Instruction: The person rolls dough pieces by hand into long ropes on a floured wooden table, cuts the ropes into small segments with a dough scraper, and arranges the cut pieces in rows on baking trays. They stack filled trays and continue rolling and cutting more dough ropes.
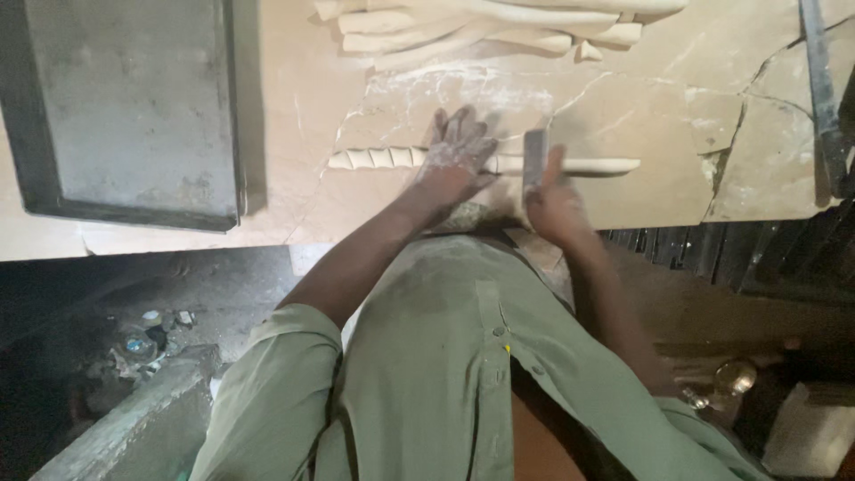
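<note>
A long pale rope of dough (588, 166) lies across the cracked stone counter (641, 80). Its left end (374, 158) is cut into several short pieces lying side by side. My left hand (456, 153), dusted with flour, rests flat on the rope with fingers spread. My right hand (554, 200) holds a flat metal scraper blade (534, 158) upright, its edge down on the dough just right of my left hand.
A dark metal baking tray (125, 107) lies on the counter at the left. More dough ropes (481, 27) are piled at the far edge. A long metal bar (824, 89) lies at the right. Below the counter are a dark floor and a concrete block (134, 428).
</note>
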`<action>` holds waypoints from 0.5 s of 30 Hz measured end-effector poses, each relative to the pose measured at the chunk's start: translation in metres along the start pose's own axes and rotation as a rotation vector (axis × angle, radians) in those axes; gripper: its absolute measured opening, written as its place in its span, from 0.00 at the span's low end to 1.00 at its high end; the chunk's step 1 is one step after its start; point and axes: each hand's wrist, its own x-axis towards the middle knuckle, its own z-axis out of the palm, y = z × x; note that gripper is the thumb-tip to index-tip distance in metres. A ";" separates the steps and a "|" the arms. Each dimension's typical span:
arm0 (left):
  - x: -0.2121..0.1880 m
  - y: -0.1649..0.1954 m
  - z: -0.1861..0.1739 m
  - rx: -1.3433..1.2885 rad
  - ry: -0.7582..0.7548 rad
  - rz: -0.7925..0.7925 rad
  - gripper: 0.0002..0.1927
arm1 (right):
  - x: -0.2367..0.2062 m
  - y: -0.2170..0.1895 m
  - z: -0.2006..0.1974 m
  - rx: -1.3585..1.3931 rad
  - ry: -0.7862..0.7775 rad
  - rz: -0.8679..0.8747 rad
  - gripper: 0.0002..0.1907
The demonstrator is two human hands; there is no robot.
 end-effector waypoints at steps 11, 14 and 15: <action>0.031 0.043 0.005 0.047 -0.067 0.025 0.24 | -0.004 0.041 -0.031 0.029 -0.060 0.075 0.40; 0.037 0.053 0.007 0.018 -0.010 0.070 0.26 | -0.005 0.052 -0.042 0.080 -0.022 0.153 0.38; 0.040 0.058 0.008 -0.018 0.061 0.111 0.27 | -0.005 0.055 -0.045 0.065 -0.039 0.123 0.34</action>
